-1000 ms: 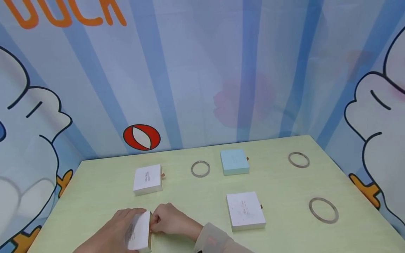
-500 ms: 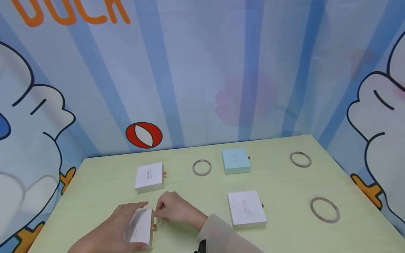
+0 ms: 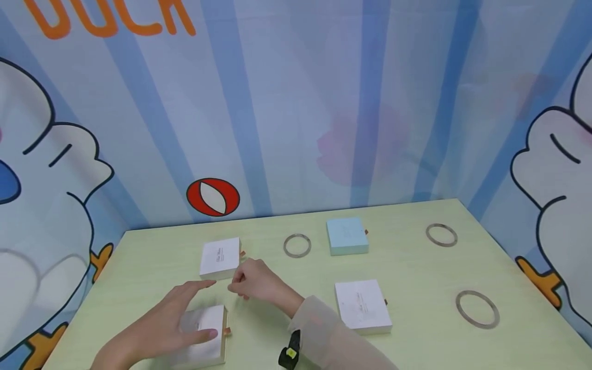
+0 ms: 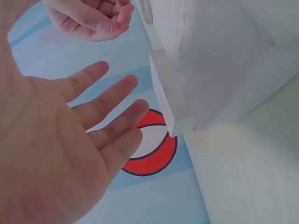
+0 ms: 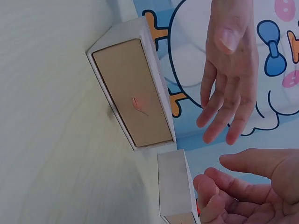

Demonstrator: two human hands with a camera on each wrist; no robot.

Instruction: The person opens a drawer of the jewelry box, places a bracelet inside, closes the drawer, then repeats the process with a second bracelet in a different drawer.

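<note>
A white box with an orange ribbon tab lies at the table's front left. Over its left part hovers my left hand, fingers straight and spread, thumb across the top in the head view. In the right wrist view this box's tan drawer end sits flush within the white sleeve. My right hand is in the air beyond it, by the near right corner of a second white box. Its fingers are loosely curled, the thumb apart from them, with nothing held.
A light blue box stands at the back and another white box right of centre. Grey rings lie flat: one at the back, two on the right. A printed curtain borders the table behind.
My right hand has left the front box's ribbon tab and moved away toward the back. My left hand has let go of that box and lifted, its fingers spreading.
</note>
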